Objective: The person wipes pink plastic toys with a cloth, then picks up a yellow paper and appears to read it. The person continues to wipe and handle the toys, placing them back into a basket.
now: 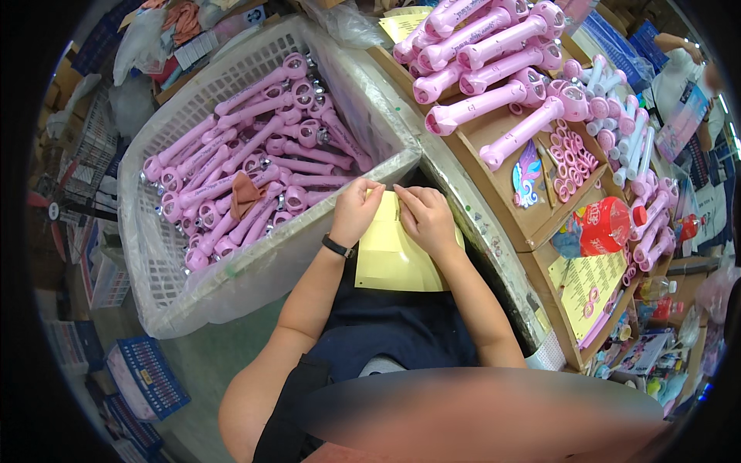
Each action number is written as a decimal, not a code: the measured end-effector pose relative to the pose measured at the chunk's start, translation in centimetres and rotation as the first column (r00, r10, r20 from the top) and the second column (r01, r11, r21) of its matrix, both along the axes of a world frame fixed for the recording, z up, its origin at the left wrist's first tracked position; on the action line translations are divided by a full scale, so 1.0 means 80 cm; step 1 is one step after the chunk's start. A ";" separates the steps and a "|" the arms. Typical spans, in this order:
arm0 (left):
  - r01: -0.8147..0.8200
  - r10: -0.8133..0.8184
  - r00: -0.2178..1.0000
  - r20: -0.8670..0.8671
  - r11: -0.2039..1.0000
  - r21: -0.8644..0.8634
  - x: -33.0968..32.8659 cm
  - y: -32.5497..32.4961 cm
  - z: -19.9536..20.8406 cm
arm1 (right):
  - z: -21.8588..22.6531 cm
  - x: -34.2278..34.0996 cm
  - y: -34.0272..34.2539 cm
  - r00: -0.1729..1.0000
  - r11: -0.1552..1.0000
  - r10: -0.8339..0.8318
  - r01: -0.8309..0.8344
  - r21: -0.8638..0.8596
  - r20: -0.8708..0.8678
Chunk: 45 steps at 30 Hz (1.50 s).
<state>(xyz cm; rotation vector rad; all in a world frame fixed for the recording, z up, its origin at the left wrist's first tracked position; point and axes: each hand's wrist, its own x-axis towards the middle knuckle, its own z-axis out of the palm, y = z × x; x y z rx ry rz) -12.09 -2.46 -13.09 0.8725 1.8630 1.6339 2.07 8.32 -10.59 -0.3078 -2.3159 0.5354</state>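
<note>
A yellow sheet of paper (403, 258) hangs in front of my body, just above my lap. My left hand (357, 213) pinches its upper left part, thumb and fingers pressed together. At its upper right, my right hand (429, 219) grips the same sheet, with the fingertips close to those of the left. The far edge of the paper is partly covered by my fingers. Beside my left hand stands a white plastic crate (266, 297) full of pink toy wands (266, 139) with round heads. A brown cloth scrap (246, 196) lies on the wands.
To the right, a cardboard tray (494, 189) carries more pink wands (532, 127), pink rings (567, 166) and a colourful unicorn cutout (527, 176). A red-labelled bottle (598, 228) lies near another yellow sheet (590, 278). Blue-patterned boxes (147, 378) stand at lower left.
</note>
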 end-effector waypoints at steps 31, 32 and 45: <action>-0.189 0.215 0.789 -0.575 0.976 0.106 0.017 -0.029 0.104 | 0.070 0.010 0.184 0.626 0.535 -0.754 0.408 -0.740 -0.200; -0.138 0.191 0.823 -0.535 0.981 0.138 0.018 -0.032 0.110 | 0.079 0.015 0.174 0.645 0.578 -0.719 0.347 -0.738 -0.260; 0.331 -0.844 0.425 0.328 0.482 0.811 0.055 -0.017 0.129 | 0.131 0.161 0.019 0.753 0.478 0.657 -0.387 -0.789 0.029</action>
